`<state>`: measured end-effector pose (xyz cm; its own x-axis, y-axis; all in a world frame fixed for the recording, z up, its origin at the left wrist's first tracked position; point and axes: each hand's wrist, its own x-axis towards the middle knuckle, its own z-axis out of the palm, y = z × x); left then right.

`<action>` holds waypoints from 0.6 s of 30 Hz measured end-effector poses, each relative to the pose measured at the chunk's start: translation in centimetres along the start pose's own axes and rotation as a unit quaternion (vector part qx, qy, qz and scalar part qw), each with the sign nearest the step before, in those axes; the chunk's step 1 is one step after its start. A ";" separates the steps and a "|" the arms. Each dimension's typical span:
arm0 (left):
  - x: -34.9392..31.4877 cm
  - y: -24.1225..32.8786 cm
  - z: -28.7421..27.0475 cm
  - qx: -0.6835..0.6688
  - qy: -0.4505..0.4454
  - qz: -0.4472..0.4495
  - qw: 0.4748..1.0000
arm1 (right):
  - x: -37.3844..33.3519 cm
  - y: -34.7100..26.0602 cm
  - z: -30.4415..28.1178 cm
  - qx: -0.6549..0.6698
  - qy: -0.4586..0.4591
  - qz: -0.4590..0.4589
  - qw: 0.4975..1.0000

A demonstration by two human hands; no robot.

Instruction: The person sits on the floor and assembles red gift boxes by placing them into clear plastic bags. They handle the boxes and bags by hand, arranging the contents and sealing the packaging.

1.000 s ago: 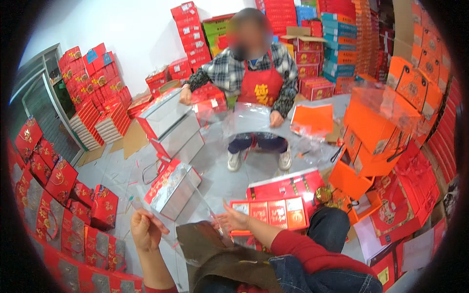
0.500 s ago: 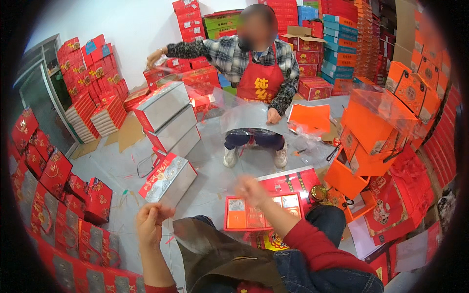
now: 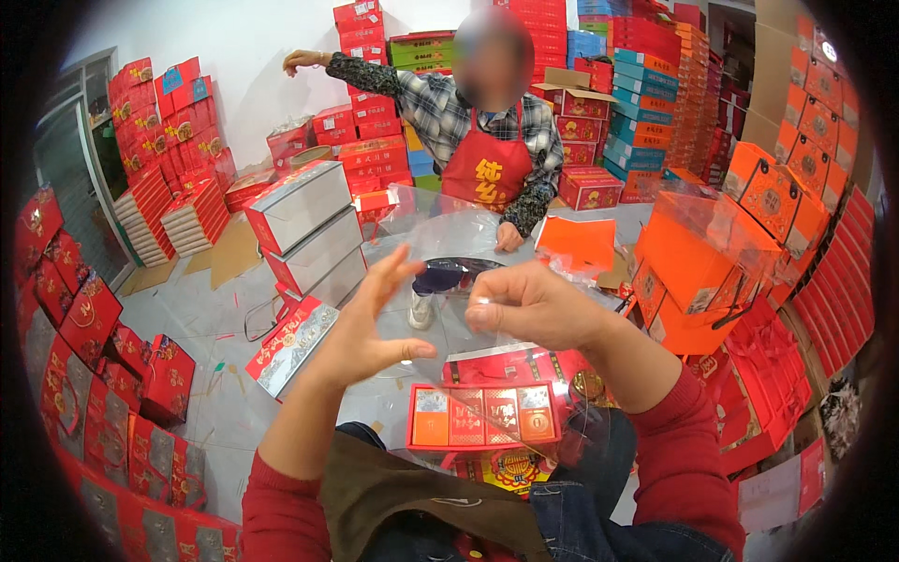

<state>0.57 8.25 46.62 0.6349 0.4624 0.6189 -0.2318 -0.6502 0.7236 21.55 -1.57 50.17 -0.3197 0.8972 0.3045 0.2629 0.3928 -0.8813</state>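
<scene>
Red-sleeved, lifts both hands above an open red gift box (image 3: 506,442) just in front of the lap. Spreads the left hand (image 3: 361,328) wide, with thumb and fingers well apart. Curls the right hand (image 3: 534,304) opposite, pressing thumb against bent fingers; cannot tell from this view about clear film (image 3: 582,423), faint near the box's right end, inside that grip. Has four small cartons (image 3: 503,415) in a row in the box, orange at both ends, red between. Has a round gold tin (image 3: 587,385) behind the right corner, a yellow-and-red package (image 3: 510,471) at the near edge. Faces a co-worker in a red apron (image 3: 487,173), with white-sided red boxes (image 3: 309,229) stacked leftward and orange boxes (image 3: 707,248) piled rightward.
</scene>
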 end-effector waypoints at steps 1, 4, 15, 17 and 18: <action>0.5 -0.3 -0.4 -0.068 -0.051 -0.059 0.995 | 0.0 -0.4 -0.2 -0.011 0.011 0.008 1.000; 0.7 -0.3 -0.5 -0.249 -0.126 -0.177 0.944 | -0.3 -0.7 -2.4 -0.033 0.038 0.043 0.998; 0.3 -0.1 2.3 -0.198 -0.019 -0.232 0.952 | -0.9 0.8 -1.3 -0.504 0.154 -0.245 0.814; 0.1 0.1 2.6 -0.219 -0.012 -0.207 0.953 | -1.4 0.2 0.3 -0.478 0.129 -0.138 0.858; -0.2 0.2 2.7 -0.229 -0.008 -0.195 0.954 | -1.1 0.8 0.6 -0.458 0.132 -0.140 0.868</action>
<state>2.42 6.44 45.82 0.7484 0.6041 0.2740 -0.2715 -0.0979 0.9574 21.60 -2.37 48.94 -0.3005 0.7081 0.6390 0.8602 0.4906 -0.1392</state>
